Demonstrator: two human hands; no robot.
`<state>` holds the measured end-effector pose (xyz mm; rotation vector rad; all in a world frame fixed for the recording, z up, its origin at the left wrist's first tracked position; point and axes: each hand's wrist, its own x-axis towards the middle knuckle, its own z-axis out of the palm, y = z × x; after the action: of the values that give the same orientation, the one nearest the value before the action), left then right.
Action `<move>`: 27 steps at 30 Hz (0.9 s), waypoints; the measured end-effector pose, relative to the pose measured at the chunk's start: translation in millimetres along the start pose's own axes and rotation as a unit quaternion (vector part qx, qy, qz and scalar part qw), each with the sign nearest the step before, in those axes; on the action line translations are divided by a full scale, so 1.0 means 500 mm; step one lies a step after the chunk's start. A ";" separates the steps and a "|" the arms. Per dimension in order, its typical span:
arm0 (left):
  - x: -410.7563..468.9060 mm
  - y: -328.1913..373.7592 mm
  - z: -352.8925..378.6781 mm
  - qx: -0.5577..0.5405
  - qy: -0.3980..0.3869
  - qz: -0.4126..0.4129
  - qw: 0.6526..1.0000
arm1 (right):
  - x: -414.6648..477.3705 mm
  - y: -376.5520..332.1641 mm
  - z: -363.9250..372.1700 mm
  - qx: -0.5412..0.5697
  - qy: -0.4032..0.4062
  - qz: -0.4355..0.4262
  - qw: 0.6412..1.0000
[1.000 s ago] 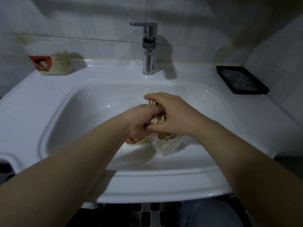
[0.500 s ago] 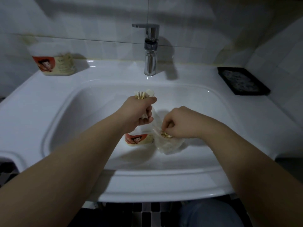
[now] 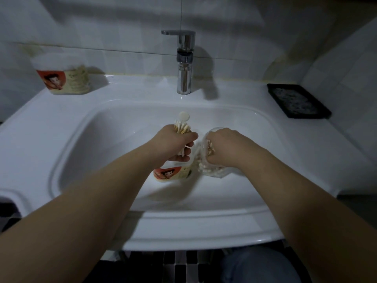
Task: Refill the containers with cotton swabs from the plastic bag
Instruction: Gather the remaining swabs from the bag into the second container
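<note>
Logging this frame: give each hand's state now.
Left hand: closed around a bundle of cotton swabs.
Right hand: in the plastic bag; grip cannot be told.

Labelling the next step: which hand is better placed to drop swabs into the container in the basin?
Left, likely. The left hand grips a bundle of cotton swabs directly above the container; the right hand is inside the plastic bag.
</note>
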<state>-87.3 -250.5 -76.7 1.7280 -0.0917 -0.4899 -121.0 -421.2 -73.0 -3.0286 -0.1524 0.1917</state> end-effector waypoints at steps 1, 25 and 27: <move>0.000 -0.001 0.000 -0.001 -0.003 0.000 1.000 | 0.000 0.002 0.001 -0.015 -0.015 0.012 1.000; -0.004 -0.001 0.006 0.060 -0.013 0.030 0.998 | -0.012 0.000 -0.020 0.030 -0.030 -0.049 0.998; -0.002 0.002 0.004 0.059 -0.014 0.030 0.998 | -0.016 0.003 -0.028 0.059 -0.035 -0.052 0.996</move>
<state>-88.4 -252.0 -75.7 1.8286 -0.1948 -0.4730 -126.9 -425.1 -58.6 -2.8894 -0.2937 0.2861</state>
